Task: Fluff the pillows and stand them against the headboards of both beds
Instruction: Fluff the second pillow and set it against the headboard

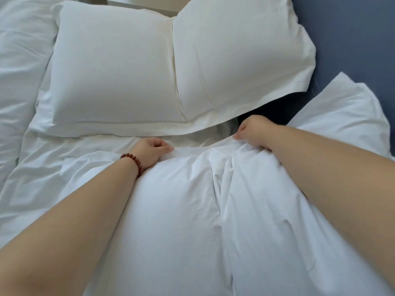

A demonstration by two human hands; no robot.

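Two white pillows lie side by side and touching across the top of the bed. The left pillow [115,71] is plump and smooth, and the right pillow [239,56] has its lower corner flap hanging over a dark gap at the mattress edge. They look to be lying flat or low rather than standing, so the task's step seems not yet done here. Both look light, soft and squashy, with loose cotton cases that will slide over the filling. Taking hold of the two short ends, through the case and into the stuffing, should allow a good shake, while the thin flanged border alone would only tug the cover. Neither hand is on a pillow. The left hand [152,151], with a bracelet [133,159] of dark red beads at the wrist, curls its fingers over the folded top edge of the duvet [175,210]. The right hand [254,130] pinches the same edge further along. A strip of sheet [203,139] shows between duvet and pillows. A blue panel [352,35] rises on the right, but I cannot tell whether it is headboard or wall.
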